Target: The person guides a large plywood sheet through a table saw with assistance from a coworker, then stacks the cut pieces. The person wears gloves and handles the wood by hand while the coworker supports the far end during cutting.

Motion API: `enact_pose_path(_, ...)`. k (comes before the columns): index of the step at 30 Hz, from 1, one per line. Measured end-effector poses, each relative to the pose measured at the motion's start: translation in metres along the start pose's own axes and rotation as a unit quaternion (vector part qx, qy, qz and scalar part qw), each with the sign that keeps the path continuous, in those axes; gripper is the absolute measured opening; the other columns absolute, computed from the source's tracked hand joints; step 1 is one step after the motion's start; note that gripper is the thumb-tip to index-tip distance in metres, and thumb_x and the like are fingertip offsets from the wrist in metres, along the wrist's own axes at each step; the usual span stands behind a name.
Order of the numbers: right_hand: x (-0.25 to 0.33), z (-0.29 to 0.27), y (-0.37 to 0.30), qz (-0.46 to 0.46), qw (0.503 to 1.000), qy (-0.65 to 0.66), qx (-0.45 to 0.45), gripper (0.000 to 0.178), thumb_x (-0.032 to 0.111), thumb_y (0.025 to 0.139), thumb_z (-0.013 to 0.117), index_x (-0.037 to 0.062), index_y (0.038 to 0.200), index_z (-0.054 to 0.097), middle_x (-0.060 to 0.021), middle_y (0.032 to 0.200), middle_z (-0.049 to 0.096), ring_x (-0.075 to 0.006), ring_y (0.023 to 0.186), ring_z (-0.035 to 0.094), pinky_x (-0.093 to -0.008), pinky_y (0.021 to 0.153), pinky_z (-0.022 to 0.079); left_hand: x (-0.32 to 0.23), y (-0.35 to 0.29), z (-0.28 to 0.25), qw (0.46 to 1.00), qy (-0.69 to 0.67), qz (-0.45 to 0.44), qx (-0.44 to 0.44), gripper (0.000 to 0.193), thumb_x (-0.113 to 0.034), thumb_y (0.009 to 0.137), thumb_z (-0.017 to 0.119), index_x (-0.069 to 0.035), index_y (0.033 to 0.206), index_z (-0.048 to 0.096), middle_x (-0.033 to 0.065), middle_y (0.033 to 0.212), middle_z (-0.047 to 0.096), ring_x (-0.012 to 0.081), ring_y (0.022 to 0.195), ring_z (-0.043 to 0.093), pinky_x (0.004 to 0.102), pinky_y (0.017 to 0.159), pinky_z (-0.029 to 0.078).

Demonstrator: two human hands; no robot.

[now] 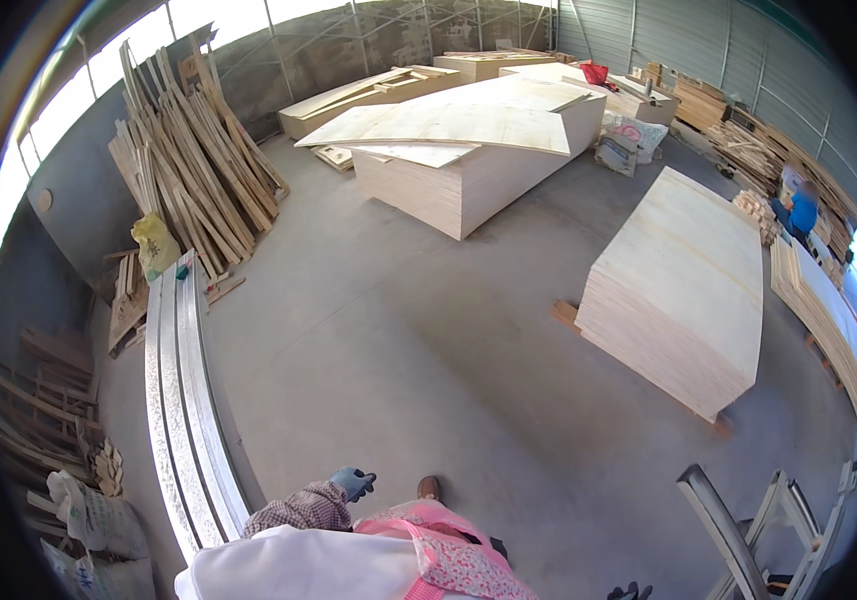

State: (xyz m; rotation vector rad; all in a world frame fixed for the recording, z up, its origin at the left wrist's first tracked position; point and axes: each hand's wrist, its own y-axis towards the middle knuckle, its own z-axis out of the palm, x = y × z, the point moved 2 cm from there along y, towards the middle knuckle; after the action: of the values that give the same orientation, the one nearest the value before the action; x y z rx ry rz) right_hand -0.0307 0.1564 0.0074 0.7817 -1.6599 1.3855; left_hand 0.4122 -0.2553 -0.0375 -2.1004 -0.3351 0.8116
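Left hand gloved blue, fingers curled, holding nothing, near metal sheets; right hand barely visible, grip impossible to tell.

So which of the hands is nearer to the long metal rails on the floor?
Left. The left hand, in a blue glove, hangs just right of the metal rails. The right hand barely shows at the bottom edge, far off to the right, closer to the metal ladder.

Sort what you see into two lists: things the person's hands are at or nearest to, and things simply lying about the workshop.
At hand:
left hand, gloved and empty
right hand, barely visible at the frame's lower edge
metal sheets, nearest the left hand

Lying about:
plywood stack
leaning timber planks
sacks
metal frame
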Motion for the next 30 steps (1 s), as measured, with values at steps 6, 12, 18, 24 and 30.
enact_pose_path(6, -0.031, 0.097, -0.023, 0.002, 0.979, -0.198, 0.048, 0.050, 0.043, 0.084, 0.054, 0.0178, 0.126, 0.047, -0.0123, 0.112, 0.059, -0.0307, 0.099, 0.057, -0.0423, 0.086, 0.044, 0.007, 0.098, -0.037, 0.998, -0.061, -0.007, 0.017, 0.038, -0.039, 0.089, 0.052, -0.006, 0.082, 0.069, 0.0053, 0.067, 0.064, 0.0154, 0.053, 0.058, 0.0294, 0.052, 0.049)
enact_pose_path(12, -0.060, 0.190, -0.028, -0.032, 0.898, -0.423, 0.116, 0.043, 0.038, 0.083, 0.053, 0.0127, 0.118, 0.052, -0.0125, 0.106, 0.061, -0.0303, 0.095, 0.058, -0.0406, 0.082, 0.046, 0.001, 0.157, -0.072, 0.972, -0.216, 0.055, -0.077, 0.032, -0.022, 0.085, 0.057, -0.007, 0.113, 0.059, 0.0097, 0.080, 0.065, 0.0195, 0.069, 0.065, 0.0342, 0.063, 0.052)
enact_pose_path(18, -0.084, 0.268, 0.002, -0.068, 0.803, -0.578, 0.128, 0.037, 0.032, 0.083, 0.052, 0.0077, 0.111, 0.056, -0.0128, 0.101, 0.064, -0.0300, 0.091, 0.060, -0.0389, 0.077, 0.048, 0.077, 0.223, -0.079, 0.927, -0.312, 0.081, -0.193, 0.046, -0.024, 0.078, 0.066, -0.001, 0.117, 0.056, 0.0151, 0.111, 0.062, 0.0243, 0.102, 0.059, 0.0332, 0.086, 0.047)
enact_pose_path(24, -0.119, 0.432, 0.055, -0.155, 0.756, -0.622, 0.136, 0.033, 0.026, 0.082, 0.051, 0.0026, 0.103, 0.060, -0.0131, 0.095, 0.066, -0.0296, 0.087, 0.062, -0.0373, 0.073, 0.049, 0.234, 0.222, -0.089, 0.813, -0.579, -0.053, 0.038, 0.024, -0.029, 0.081, 0.057, -0.007, 0.088, 0.062, 0.0028, 0.070, 0.057, 0.0155, 0.062, 0.058, 0.0317, 0.049, 0.042)
enact_pose_path(30, -0.135, 0.779, -0.042, -0.240, 0.734, -0.539, 0.337, 0.021, 0.018, 0.078, 0.054, 0.0017, 0.089, 0.062, -0.0140, 0.080, 0.065, -0.0232, 0.076, 0.061, -0.0372, 0.068, 0.047, 0.108, 0.267, -0.194, 0.847, -0.485, -0.206, -0.073, 0.022, -0.028, 0.082, 0.057, -0.007, 0.088, 0.061, 0.0027, 0.070, 0.058, 0.0156, 0.062, 0.058, 0.0312, 0.049, 0.042)
